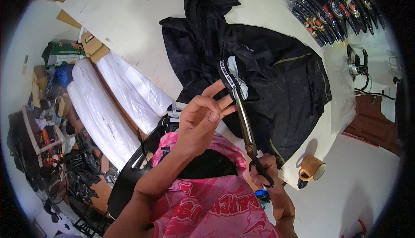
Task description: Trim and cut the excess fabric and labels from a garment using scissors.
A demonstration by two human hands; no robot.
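Note:
A large black garment (276, 82) lies spread and rumpled over the white table. Part of it is raised near the middle, showing a dark band with white marks (228, 74) and a pale grey piece of fabric (237, 71). My left hand (196, 121) is just beside the band, thumb and forefinger pinched; whatever lies between them is too small to see. Its other fingers reach toward the band's lower end. From the right, my right hand (264, 172) grips dark-handled scissors (245, 125) by the loops. Their long metal blades point up, the tips at the band's lower end.
Long white plastic-wrapped rolls (103, 112) lie left of the table (138, 35), with clutter beyond. A brown mug (310, 169) stands at the right. Several packed black items with round emblems (333, 11) lie at the far right. A black chair (129, 182) is at lower left.

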